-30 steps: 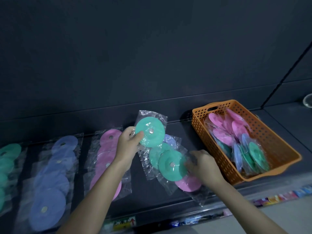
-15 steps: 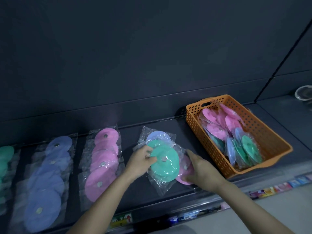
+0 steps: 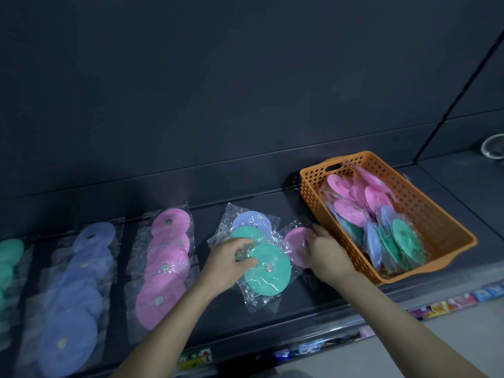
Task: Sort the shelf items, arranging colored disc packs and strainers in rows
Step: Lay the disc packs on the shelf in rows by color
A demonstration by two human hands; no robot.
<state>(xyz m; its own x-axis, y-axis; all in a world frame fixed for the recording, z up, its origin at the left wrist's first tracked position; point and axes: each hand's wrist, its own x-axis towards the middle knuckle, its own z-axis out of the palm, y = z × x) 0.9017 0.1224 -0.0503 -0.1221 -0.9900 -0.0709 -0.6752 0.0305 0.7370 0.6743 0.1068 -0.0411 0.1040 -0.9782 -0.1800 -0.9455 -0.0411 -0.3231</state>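
Observation:
On the dark shelf [image 3: 289, 304] lies a small pile of bagged discs: a green disc pack [image 3: 268, 271] in front, another green one [image 3: 246, 232] behind it and a lilac pack [image 3: 253, 218] at the back. My left hand [image 3: 227, 259] lies on the pile and pinches the front green pack's plastic. Just right of the pile, my right hand [image 3: 326, 251] pinches the edge of a pink disc pack [image 3: 296, 241] next to the orange basket.
An orange basket [image 3: 441, 214] at the right holds several pink, lilac and green packs. Left of the pile run rows of pink packs [image 3: 166, 266], lilac packs [image 3: 76, 290] and green packs [image 3: 8, 257]. A strainer rim [image 3: 493, 145] shows at the far right.
My left hand lowered its lifted green pack onto the pile. My right hand let go of the front green pack and moved right to the pink pack, which now lies apart by the basket.

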